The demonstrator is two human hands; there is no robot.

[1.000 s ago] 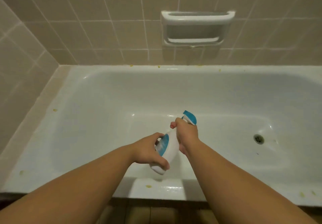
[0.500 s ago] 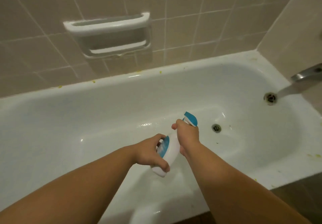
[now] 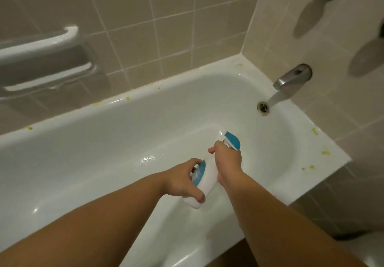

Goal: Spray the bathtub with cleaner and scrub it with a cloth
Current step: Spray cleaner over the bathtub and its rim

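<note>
Holding: both hands are gripping a white plastic spray bottle with a blue nozzle cap and blue label over the white enamel bathtub.
Left hand: curling round the bottle's lower body, fingers wrapping its base.
Right hand: clasping the neck just below the blue cap.
Bottle: tilting, nozzle pointing far and right toward the tub's drain end.
Tub rim: carrying yellowish specks.
Right wall: a metal spout is jutting above the round overflow fitting.
Far left: a white recessed soap holder is sitting in the beige tiles.
</note>
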